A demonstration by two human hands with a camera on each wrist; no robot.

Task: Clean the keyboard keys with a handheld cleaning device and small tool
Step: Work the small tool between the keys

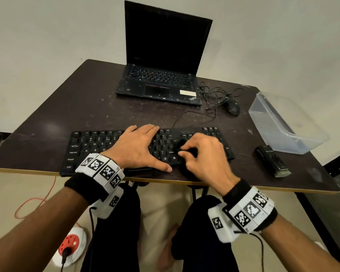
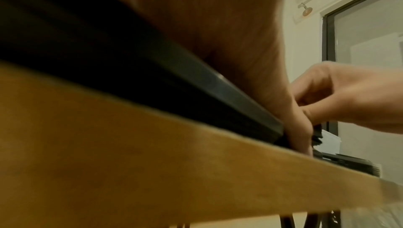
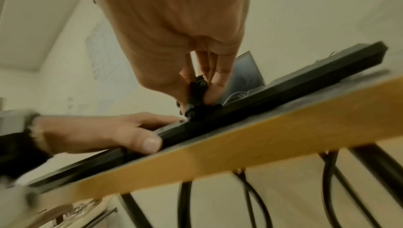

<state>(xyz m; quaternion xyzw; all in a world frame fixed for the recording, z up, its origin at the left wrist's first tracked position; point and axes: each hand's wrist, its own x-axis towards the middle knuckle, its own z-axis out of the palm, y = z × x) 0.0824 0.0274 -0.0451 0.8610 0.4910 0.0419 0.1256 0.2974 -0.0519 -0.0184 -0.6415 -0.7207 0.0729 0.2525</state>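
A black keyboard [image 1: 90, 146] lies along the front edge of the dark table [image 1: 86, 107]. My left hand [image 1: 143, 142] presses flat on its middle keys with straight fingers, and the thumb lies at the keyboard's front edge. My right hand [image 1: 182, 150] is over the right-middle keys and pinches a small black tool [image 3: 197, 88] between thumb and fingertips, with its lower end on the keys. What kind of tool it is stays unclear. A black handheld cleaning device [image 1: 273, 160] with bristles at its near end lies on the table to the right, untouched.
An open laptop [image 1: 161, 55] with a dark screen stands at the back. A black mouse [image 1: 233, 107] and tangled cables lie right of it. A clear plastic bin [image 1: 283, 122] sits at the right edge. Below the table are a red-and-white socket reel [image 1: 73, 246] and my knees.
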